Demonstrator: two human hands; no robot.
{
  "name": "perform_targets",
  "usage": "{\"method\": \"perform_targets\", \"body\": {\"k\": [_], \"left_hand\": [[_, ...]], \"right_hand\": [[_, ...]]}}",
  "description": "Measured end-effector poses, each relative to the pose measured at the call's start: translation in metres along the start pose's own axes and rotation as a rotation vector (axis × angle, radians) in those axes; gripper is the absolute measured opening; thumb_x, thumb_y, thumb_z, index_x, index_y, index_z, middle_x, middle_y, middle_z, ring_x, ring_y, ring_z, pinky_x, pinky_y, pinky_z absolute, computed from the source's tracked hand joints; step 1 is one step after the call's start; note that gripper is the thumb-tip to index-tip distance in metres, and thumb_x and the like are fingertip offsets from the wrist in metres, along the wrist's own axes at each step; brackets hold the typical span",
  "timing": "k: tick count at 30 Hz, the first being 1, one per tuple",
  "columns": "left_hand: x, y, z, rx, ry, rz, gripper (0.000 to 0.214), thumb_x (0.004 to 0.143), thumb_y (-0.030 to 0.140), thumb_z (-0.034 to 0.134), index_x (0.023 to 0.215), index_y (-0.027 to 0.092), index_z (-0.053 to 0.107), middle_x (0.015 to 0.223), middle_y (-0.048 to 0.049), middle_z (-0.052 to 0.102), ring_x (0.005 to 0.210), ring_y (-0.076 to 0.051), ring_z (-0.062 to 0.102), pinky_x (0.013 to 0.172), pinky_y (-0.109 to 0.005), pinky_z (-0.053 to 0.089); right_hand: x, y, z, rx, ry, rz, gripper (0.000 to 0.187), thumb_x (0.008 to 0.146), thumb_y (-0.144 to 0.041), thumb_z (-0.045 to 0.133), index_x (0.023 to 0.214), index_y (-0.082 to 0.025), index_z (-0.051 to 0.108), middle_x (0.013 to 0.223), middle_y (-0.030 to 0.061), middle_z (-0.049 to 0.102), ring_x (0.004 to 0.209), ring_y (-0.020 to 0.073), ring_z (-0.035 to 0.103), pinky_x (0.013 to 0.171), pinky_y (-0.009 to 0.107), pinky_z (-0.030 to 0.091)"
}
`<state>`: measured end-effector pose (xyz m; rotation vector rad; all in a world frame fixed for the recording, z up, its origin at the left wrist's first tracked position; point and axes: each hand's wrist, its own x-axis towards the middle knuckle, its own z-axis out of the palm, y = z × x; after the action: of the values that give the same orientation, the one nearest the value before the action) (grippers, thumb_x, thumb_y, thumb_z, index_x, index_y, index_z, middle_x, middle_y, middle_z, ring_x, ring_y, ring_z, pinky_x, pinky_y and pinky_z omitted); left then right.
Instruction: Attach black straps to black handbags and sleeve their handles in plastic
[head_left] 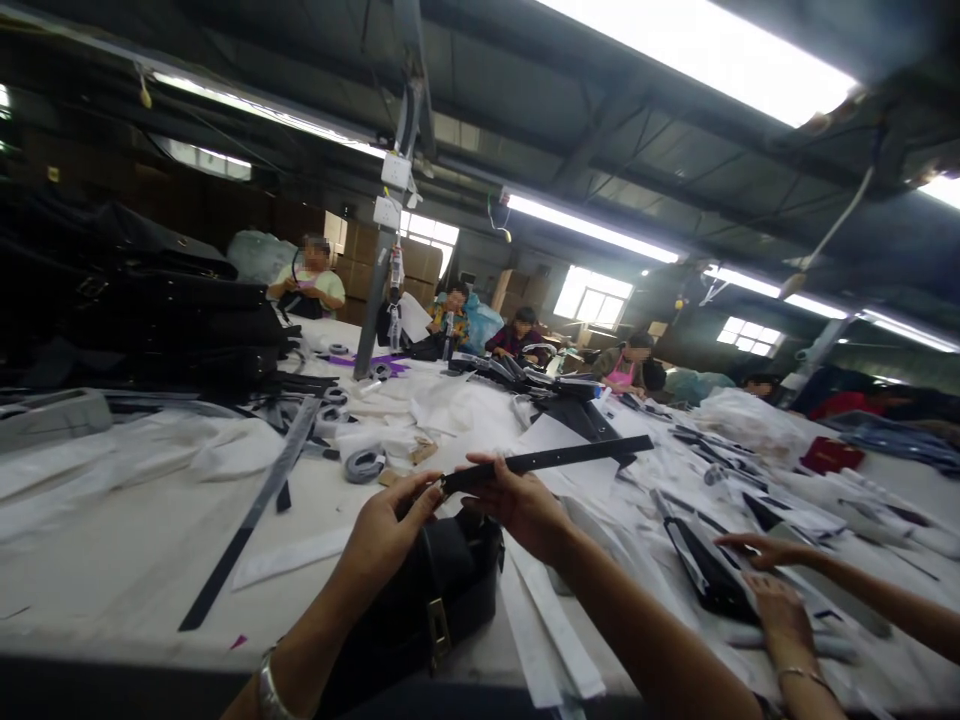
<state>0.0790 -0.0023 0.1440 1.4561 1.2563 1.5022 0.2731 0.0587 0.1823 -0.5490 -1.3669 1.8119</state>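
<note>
Both my hands are raised over a black handbag (461,570) that lies at the table's front edge, its brass-coloured buckle facing me. A black strap with small holes (585,455) stretches out to the right from between my fingers. My left hand (390,525) pinches the strap's near end, where a small piece of metal glints. Thumb and fingers of my right hand (521,500) close round the strap a little further along. The bag's top is partly covered by my hands.
Another black strap (247,520) lies to the left, near a tape roll (365,463). Black bags (135,300) are piled at far left. White paper strips (555,620) lie right of the bag. At right, a co-worker's hands (780,590) touch a black piece.
</note>
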Motion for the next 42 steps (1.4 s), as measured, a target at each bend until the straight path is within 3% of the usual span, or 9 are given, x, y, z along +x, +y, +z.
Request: {"method": "perform_targets", "body": {"k": [4, 9, 16, 20, 28, 32, 37, 40, 42], "left_hand": [[-0.001, 0.000, 0.003, -0.034, 0.004, -0.011, 0.048, 0.084, 0.050, 0.062, 0.121, 0.019, 0.064, 0.099, -0.0064, 0.072, 0.081, -0.022, 0.067, 0.077, -0.033, 0.051], [0.000, 0.005, 0.004, -0.032, -0.019, -0.017, 0.050, 0.083, 0.047, 0.064, 0.124, 0.018, 0.061, 0.083, -0.0024, 0.070, 0.078, -0.019, 0.064, 0.075, -0.030, 0.048], [-0.004, 0.013, 0.007, 0.056, -0.043, 0.004, 0.050, 0.083, 0.045, 0.063, 0.126, 0.018, 0.061, 0.065, 0.0031, 0.060, 0.064, -0.015, 0.058, 0.064, -0.025, 0.042], [-0.003, 0.010, 0.008, 0.062, -0.034, -0.021, 0.054, 0.082, 0.047, 0.064, 0.127, 0.017, 0.059, 0.067, 0.0024, 0.063, 0.067, -0.017, 0.061, 0.067, -0.027, 0.044], [-0.002, 0.009, 0.003, 0.070, -0.059, -0.005, 0.057, 0.081, 0.046, 0.064, 0.130, 0.017, 0.056, 0.074, -0.0009, 0.069, 0.073, -0.020, 0.066, 0.073, -0.030, 0.048], [-0.004, 0.012, 0.001, 0.043, -0.086, -0.023, 0.053, 0.081, 0.045, 0.065, 0.125, 0.017, 0.058, 0.075, -0.0011, 0.070, 0.074, -0.020, 0.066, 0.074, -0.030, 0.049], [-0.004, 0.015, 0.002, -0.026, -0.101, -0.066, 0.043, 0.080, 0.044, 0.066, 0.113, 0.017, 0.065, 0.084, -0.0040, 0.072, 0.077, -0.020, 0.067, 0.074, -0.030, 0.051], [-0.003, 0.017, 0.005, -0.032, -0.094, -0.052, 0.039, 0.080, 0.044, 0.067, 0.107, 0.016, 0.068, 0.083, -0.0044, 0.072, 0.075, -0.020, 0.067, 0.072, -0.029, 0.051], [-0.004, 0.016, 0.007, -0.018, -0.104, -0.050, 0.038, 0.080, 0.044, 0.067, 0.106, 0.016, 0.069, 0.081, -0.0046, 0.073, 0.073, -0.020, 0.067, 0.071, -0.029, 0.051]], "right_hand": [[-0.001, -0.001, 0.001, -0.040, 0.009, 0.008, 0.046, 0.086, -0.053, 0.064, 0.116, -0.019, 0.066, 0.111, 0.0113, 0.070, 0.102, 0.0218, 0.066, 0.092, 0.037, 0.049], [-0.001, -0.001, 0.006, -0.142, 0.027, 0.005, 0.037, 0.085, -0.048, 0.067, 0.105, -0.017, 0.072, 0.098, 0.0064, 0.070, 0.079, 0.0124, 0.063, 0.078, 0.025, 0.050], [0.000, 0.002, 0.014, -0.334, 0.045, -0.049, 0.044, 0.081, -0.051, 0.069, 0.110, -0.018, 0.073, 0.082, 0.0034, 0.070, 0.066, 0.0108, 0.056, 0.065, 0.024, 0.045], [-0.001, 0.008, 0.016, -0.416, 0.008, -0.073, 0.041, 0.080, -0.050, 0.071, 0.106, -0.019, 0.075, 0.087, 0.0042, 0.071, 0.070, 0.0128, 0.059, 0.065, 0.024, 0.046], [-0.001, 0.006, 0.010, -0.245, 0.054, 0.019, 0.050, 0.081, -0.057, 0.065, 0.100, -0.012, 0.075, 0.084, 0.0100, 0.073, 0.073, 0.0169, 0.067, 0.079, 0.031, 0.052], [-0.003, 0.000, 0.008, -0.246, 0.176, -0.041, 0.052, 0.080, -0.061, 0.065, 0.095, -0.011, 0.076, 0.086, 0.0118, 0.074, 0.077, 0.0200, 0.069, 0.077, 0.031, 0.052], [-0.004, -0.001, 0.010, -0.016, 0.294, -0.086, 0.040, 0.080, -0.054, 0.069, 0.090, -0.015, 0.074, 0.089, 0.0096, 0.074, 0.080, 0.0212, 0.070, 0.075, 0.032, 0.055], [-0.007, 0.002, 0.012, 0.084, 0.277, -0.077, 0.032, 0.079, -0.049, 0.071, 0.089, -0.019, 0.074, 0.094, 0.0063, 0.073, 0.090, 0.0207, 0.068, 0.082, 0.033, 0.054], [-0.010, 0.003, 0.015, 0.027, 0.203, -0.053, 0.031, 0.078, -0.046, 0.073, 0.092, -0.019, 0.074, 0.099, 0.0066, 0.072, 0.094, 0.0213, 0.067, 0.084, 0.034, 0.053]]}}
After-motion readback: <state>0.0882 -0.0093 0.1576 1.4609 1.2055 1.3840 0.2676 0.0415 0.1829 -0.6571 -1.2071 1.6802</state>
